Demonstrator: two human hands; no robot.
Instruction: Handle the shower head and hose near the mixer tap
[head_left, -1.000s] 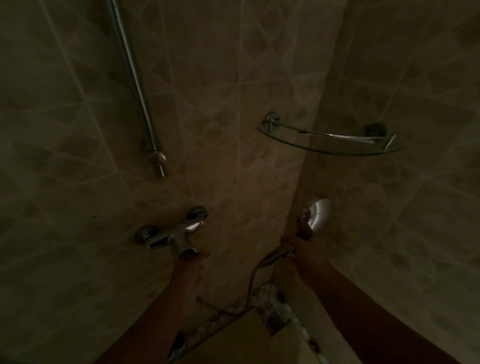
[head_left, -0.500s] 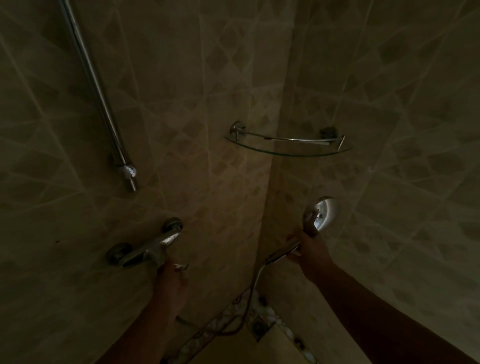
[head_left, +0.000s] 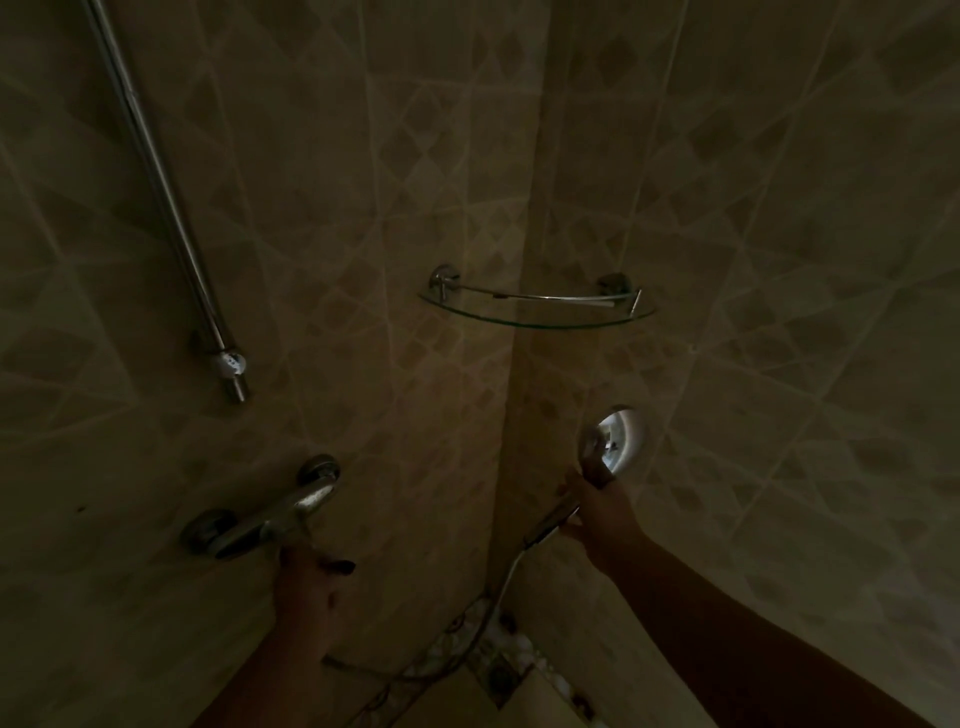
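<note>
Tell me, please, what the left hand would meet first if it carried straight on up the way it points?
Most likely the mixer tap: the left hand sits just beneath its body, at the lever, already touching or nearly so; the dim light hides the exact contact.

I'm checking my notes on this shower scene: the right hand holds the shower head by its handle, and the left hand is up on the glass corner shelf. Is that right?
Not quite. The right hand does hold the shower head by its handle, but the left hand is not on the glass corner shelf; it is down at the lever of the mixer tap. The head view shows this.
</note>
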